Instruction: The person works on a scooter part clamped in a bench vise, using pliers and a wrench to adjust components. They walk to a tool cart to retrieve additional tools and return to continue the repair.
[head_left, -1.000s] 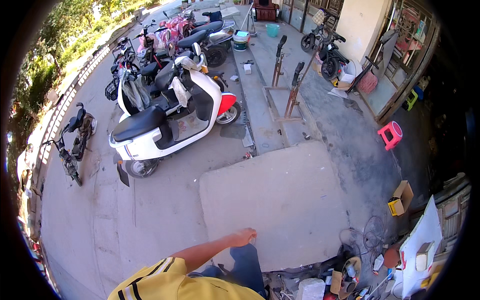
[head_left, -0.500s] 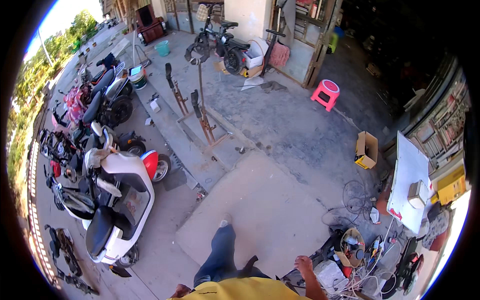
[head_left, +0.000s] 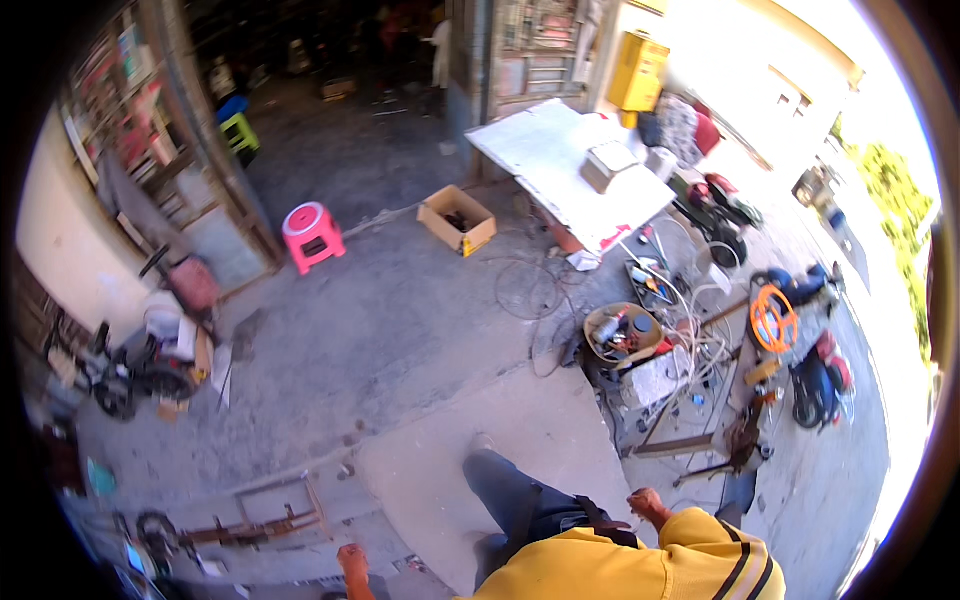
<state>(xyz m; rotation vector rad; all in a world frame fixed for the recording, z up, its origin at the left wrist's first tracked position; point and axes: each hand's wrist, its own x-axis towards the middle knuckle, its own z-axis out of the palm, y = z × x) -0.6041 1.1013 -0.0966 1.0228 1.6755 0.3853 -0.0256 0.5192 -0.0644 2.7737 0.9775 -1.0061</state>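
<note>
My left hand (head_left: pixel 352 560) hangs low at my left side, near the edge of the pale concrete slab (head_left: pixel 440 450). Its fingers look curled in, with nothing visible in them. At my other side, my right hand (head_left: pixel 650 505) is held by the hip, fingers loosely bent and a little apart, without anything in them. Neither hand touches an object. Between them is my yellow shirt (head_left: pixel 590 565), and one blue trouser leg (head_left: pixel 500 490) is stretched forward over the slab. The closest things to the right hand are tools and a metal frame (head_left: pixel 690 445) on the ground.
A pink stool (head_left: pixel 312 237) and an open cardboard box (head_left: pixel 457 220) stand before a dark doorway (head_left: pixel 330 110). Further right are a white board table (head_left: pixel 540 150), a tub of parts (head_left: pixel 622 335), tangled hoses and an orange steering wheel (head_left: pixel 774 318). A rusty frame (head_left: pixel 260 528) lies at left.
My view has swung right: the stool and box now appear further left, and the scooters at left have mostly left the picture. Both hands have moved with my body and show higher in view.
</note>
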